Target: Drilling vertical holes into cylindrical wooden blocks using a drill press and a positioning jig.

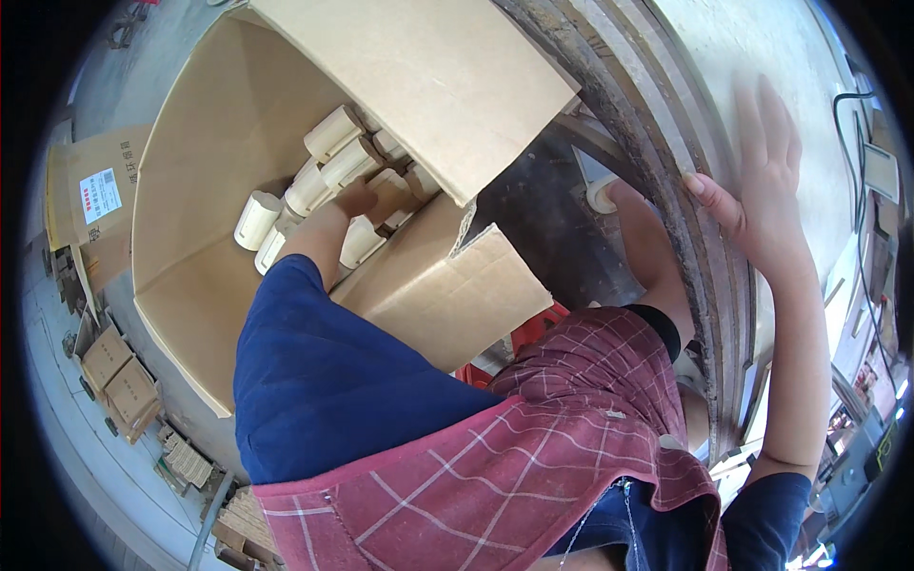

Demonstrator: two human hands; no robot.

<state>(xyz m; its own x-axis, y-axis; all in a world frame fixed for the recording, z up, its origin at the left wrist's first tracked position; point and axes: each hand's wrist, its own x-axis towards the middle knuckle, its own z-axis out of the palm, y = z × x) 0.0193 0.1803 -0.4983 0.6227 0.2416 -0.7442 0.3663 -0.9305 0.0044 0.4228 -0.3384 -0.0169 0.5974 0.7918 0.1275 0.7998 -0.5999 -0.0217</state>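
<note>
My left hand [356, 198] reaches down into a large open cardboard box [214, 143], among pale wooden cylinders [334, 134] with slots in their sides. It touches or lies right against a cylinder [388, 194]; its fingers are mostly hidden, so I cannot tell whether it grips it. My right hand [764, 195] rests beside or on the pale tabletop [705, 43], close to its thick layered edge. Nothing is in that hand; its fingers are stretched out and slightly blurred, the thumb apart.
One box flap [419, 76] stands out toward the table edge, and a torn near flap [457, 295] folds outward over my lap. A red stool [535, 326] is partly visible beneath me. Other cardboard boxes [119, 376] lie on the left. A black cable [862, 190] hangs at far right.
</note>
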